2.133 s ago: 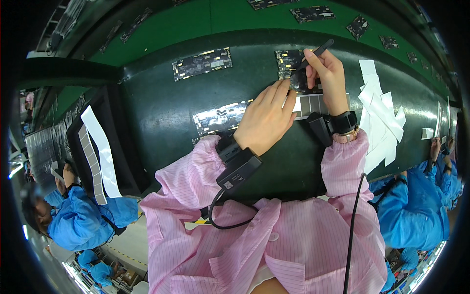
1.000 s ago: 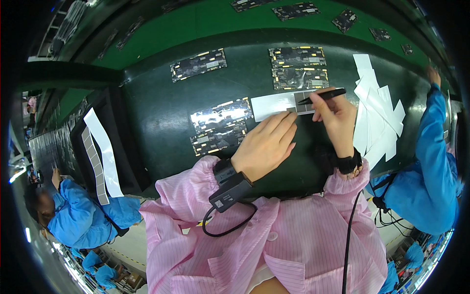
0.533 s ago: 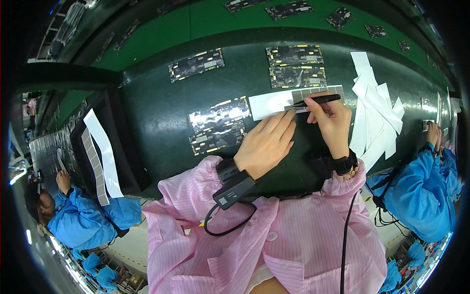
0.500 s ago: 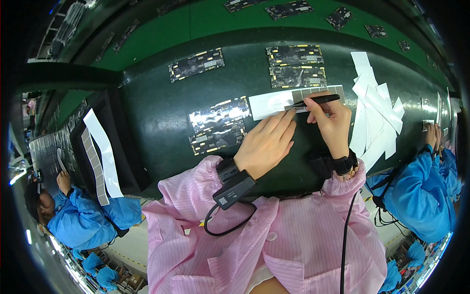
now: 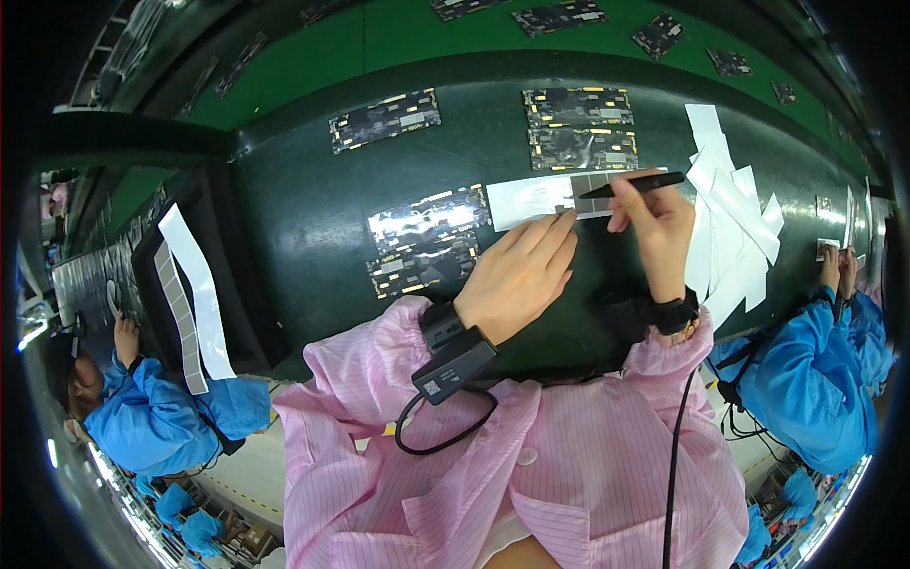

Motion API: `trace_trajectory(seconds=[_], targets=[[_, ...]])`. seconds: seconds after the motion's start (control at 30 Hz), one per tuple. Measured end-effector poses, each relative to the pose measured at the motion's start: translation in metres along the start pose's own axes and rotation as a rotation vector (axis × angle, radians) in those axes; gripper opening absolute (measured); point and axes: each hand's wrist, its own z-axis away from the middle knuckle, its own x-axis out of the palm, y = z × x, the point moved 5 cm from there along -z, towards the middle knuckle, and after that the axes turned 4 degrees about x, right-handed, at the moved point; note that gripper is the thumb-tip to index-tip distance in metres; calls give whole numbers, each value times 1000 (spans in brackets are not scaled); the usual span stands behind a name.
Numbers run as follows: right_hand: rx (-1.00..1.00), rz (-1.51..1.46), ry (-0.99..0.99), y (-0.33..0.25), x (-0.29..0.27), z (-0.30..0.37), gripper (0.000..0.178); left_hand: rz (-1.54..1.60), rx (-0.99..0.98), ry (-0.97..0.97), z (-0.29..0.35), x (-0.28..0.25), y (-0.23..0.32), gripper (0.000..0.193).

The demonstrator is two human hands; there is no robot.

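A white backing strip (image 5: 526,202) with grey rectangular pads (image 5: 586,188) on its right part lies across the bench in front of me. My left hand (image 5: 521,272) rests with its fingers stretched out and close together, fingertips on the strip's lower edge. Beside those fingertips is a small grey piece (image 5: 560,211); whether a finger pins it I cannot tell. In my right hand (image 5: 654,228) are black tweezers (image 5: 645,184), pinched between thumb and fingers, their tip pointing left just over the grey pads. Part of the strip is hidden behind the right hand.
Black circuit boards (image 5: 427,242) lie left of the strip, with more boards (image 5: 580,131) beyond it. White paper strips (image 5: 735,209) are heaped at the right. A black tray (image 5: 237,284) holds another padded strip at the left. People in blue (image 5: 806,379) sit on both sides.
The tweezers have shifted right and slightly up, their tip moving away from my left fingertips. My right hand has risen a little with them; the left hand has barely moved.
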Motion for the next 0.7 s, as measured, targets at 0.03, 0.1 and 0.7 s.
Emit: trace_trajectory(seconds=[0.03, 0.1, 0.7], targets=[[3, -24, 9, -2, -2, -4, 11, -1, -1, 1, -1, -1, -1, 42], [-3, -93, -4, -4, -6, -20, 13, 45, 6, 1, -3, -4, -1, 40], [52, -73, -184, -3, 35, -108, 26, -99, -71, 150, -44, -13, -59, 41]])
